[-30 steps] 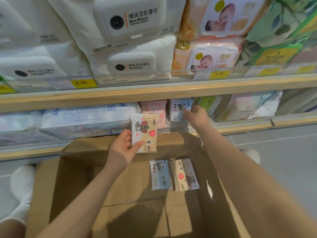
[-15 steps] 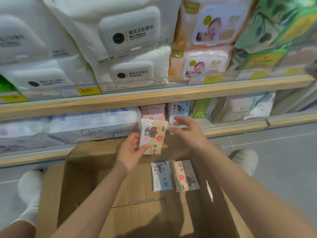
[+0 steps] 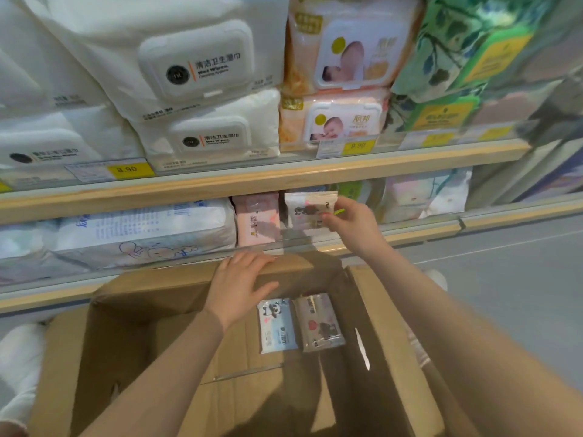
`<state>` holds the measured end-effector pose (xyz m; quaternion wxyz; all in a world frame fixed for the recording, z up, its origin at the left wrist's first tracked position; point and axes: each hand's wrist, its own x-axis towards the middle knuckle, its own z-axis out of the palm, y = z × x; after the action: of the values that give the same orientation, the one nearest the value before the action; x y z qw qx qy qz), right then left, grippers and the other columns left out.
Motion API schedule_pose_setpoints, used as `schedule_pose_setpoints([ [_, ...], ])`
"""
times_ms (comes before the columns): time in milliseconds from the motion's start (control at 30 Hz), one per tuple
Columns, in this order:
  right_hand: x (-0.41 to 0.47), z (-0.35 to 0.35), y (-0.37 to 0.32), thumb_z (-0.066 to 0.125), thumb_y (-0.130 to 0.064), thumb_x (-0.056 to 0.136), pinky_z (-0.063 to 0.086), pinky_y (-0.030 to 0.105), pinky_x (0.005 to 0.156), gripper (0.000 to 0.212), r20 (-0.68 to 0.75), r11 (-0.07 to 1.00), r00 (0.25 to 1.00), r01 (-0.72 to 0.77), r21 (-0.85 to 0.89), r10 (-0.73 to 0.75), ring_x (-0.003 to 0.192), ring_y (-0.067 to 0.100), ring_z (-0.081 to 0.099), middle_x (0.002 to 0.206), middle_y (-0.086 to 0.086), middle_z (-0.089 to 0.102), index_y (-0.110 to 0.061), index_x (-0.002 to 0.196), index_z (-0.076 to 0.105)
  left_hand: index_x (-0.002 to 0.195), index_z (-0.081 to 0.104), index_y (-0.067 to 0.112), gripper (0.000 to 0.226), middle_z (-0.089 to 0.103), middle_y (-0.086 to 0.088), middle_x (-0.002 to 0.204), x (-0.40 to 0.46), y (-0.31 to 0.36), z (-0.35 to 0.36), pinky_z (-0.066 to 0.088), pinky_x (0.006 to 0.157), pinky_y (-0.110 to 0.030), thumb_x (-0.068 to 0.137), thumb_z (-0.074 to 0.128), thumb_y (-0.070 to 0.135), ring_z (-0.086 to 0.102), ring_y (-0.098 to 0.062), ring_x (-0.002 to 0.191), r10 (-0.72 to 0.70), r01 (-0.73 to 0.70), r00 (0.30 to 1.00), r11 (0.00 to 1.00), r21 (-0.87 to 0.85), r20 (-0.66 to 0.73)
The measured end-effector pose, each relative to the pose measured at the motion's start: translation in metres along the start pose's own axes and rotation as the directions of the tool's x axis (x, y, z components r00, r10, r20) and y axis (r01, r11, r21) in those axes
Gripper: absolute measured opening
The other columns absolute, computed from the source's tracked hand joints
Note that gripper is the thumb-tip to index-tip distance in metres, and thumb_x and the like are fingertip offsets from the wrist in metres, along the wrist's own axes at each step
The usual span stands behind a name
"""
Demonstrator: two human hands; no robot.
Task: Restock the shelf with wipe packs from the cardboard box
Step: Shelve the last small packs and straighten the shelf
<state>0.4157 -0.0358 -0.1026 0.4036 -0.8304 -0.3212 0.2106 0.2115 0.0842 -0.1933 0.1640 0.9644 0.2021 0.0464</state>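
- Two small wipe packs lie flat at the bottom of the cardboard box [image 3: 132,310], side by side and touching: a pale blue pack [image 3: 277,326] with a panda print, and just right of it a beige pack [image 3: 320,323].
- Above the box's far flap, the right hand [image 3: 353,223] pinches a beige wipe pack [image 3: 307,209] by its right edge, thumb below and fingers curled over the top, holding it upright at the front of the lower shelf [image 3: 422,230].
- That held pack sits just right of a pink pack [image 3: 257,220] standing on the same shelf.
- The left hand [image 3: 239,283] holds nothing; it rests on the box's far flap with fingers spread and nearly straight.
- Beyond the box, the upper shelf [image 3: 252,184] carries large white wipe packs [image 3: 195,61] with yellow price tags [image 3: 126,169] beneath.
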Motion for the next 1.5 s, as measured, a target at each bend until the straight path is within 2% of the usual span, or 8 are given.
schedule_pose_setpoints([
  [400, 0.055, 0.045, 0.047, 0.060, -0.019, 0.091, 0.043, 0.025, 0.076, 0.031, -0.168, 0.967, 0.954, -0.255, -0.023, 0.248, 0.099, 0.027, 0.063, 0.108, 0.011, 0.066, -0.002, 0.117, 0.061, 0.113, 0.060, 0.031, 0.028, 0.065, 0.013, 0.104, 0.004, -0.005, 0.022, 0.040, 0.073, -0.032, 0.091, 0.047, 0.043, 0.059, -0.015, 0.091, 0.056, -0.028, 0.977, 0.990, 0.139, -0.204],
  [600, 0.054, 0.047, 0.049, 0.061, -0.008, 0.090, 0.049, 0.010, 0.053, 0.021, -0.110, 0.950, 0.946, -0.296, 0.094, 0.306, 0.060, 0.010, 0.062, 0.087, 0.009, 0.066, -0.002, 0.109, 0.059, 0.111, 0.062, 0.030, 0.025, 0.065, 0.015, 0.102, 0.003, -0.004, 0.022, 0.032, 0.074, -0.026, 0.091, 0.052, 0.041, 0.057, -0.011, 0.090, 0.065, -0.032, 0.970, 0.989, 0.144, -0.235],
  [833, 0.059, 0.050, 0.055, 0.059, -0.013, 0.093, 0.046, 0.007, 0.049, 0.022, -0.127, 0.947, 0.939, -0.308, 0.092, 0.318, 0.062, 0.008, 0.062, 0.088, 0.010, 0.070, -0.003, 0.112, 0.058, 0.113, 0.061, 0.031, 0.026, 0.065, 0.015, 0.103, 0.004, -0.004, 0.022, 0.036, 0.076, -0.028, 0.092, 0.050, 0.041, 0.058, -0.011, 0.092, 0.050, -0.021, 0.977, 0.990, 0.141, -0.207],
  [933, 0.057, 0.047, 0.052, 0.061, -0.015, 0.091, 0.050, 0.012, 0.059, 0.028, -0.110, 0.947, 0.941, -0.315, 0.071, 0.321, 0.070, 0.015, 0.065, 0.097, 0.009, 0.069, -0.002, 0.117, 0.056, 0.113, 0.060, 0.031, 0.026, 0.064, 0.014, 0.104, 0.005, -0.005, 0.021, 0.041, 0.074, -0.031, 0.092, 0.049, 0.041, 0.059, -0.013, 0.092, 0.036, -0.012, 0.983, 0.991, 0.132, -0.182],
  [1033, 0.045, 0.035, 0.044, 0.062, -0.020, 0.090, 0.046, 0.024, 0.080, 0.041, -0.131, 0.958, 0.949, -0.288, 0.000, 0.285, 0.099, 0.024, 0.064, 0.116, 0.008, 0.063, -0.003, 0.126, 0.053, 0.113, 0.059, 0.030, 0.032, 0.064, 0.013, 0.105, 0.005, -0.004, 0.017, 0.043, 0.076, -0.032, 0.091, 0.042, 0.044, 0.059, -0.014, 0.094, 0.012, 0.004, 0.994, 0.990, 0.139, -0.113],
  [1300, -0.089, 0.040, 0.010, 0.060, -0.016, 0.090, 0.035, -0.001, 0.078, 0.032, -0.164, 0.995, 0.985, 0.036, -0.089, -0.051, 0.098, 0.003, 0.050, 0.111, -0.006, 0.053, -0.015, 0.121, 0.056, 0.124, 0.055, 0.024, 0.041, 0.056, 0.006, 0.126, -0.021, 0.014, 0.000, 0.032, 0.106, -0.040, 0.089, 0.046, 0.042, 0.047, -0.015, 0.120, -0.030, 0.013, 0.994, 0.987, -0.162, -0.104],
  [1433, -0.141, 0.072, 0.044, 0.061, -0.014, 0.089, 0.048, 0.017, 0.084, 0.029, -0.093, 0.993, 0.992, -0.096, -0.076, 0.089, 0.096, 0.009, 0.057, 0.109, -0.004, 0.053, -0.013, 0.118, 0.057, 0.117, 0.059, 0.020, 0.038, 0.057, 0.007, 0.120, -0.060, 0.018, 0.003, 0.030, 0.101, -0.027, 0.088, 0.044, 0.040, 0.047, -0.011, 0.115, -0.043, 0.012, 0.989, 0.977, -0.215, -0.138],
  [1500, -0.153, 0.089, 0.065, 0.058, -0.019, 0.092, 0.044, 0.018, 0.081, 0.030, -0.034, 0.969, 0.976, -0.217, -0.121, 0.214, 0.100, 0.016, 0.060, 0.113, 0.000, 0.054, -0.013, 0.120, 0.056, 0.117, 0.058, 0.022, 0.037, 0.056, 0.009, 0.120, -0.078, 0.016, 0.010, 0.030, 0.094, -0.022, 0.088, 0.045, 0.040, 0.045, -0.008, 0.114, -0.093, 0.074, 0.993, 0.970, -0.232, -0.071],
])
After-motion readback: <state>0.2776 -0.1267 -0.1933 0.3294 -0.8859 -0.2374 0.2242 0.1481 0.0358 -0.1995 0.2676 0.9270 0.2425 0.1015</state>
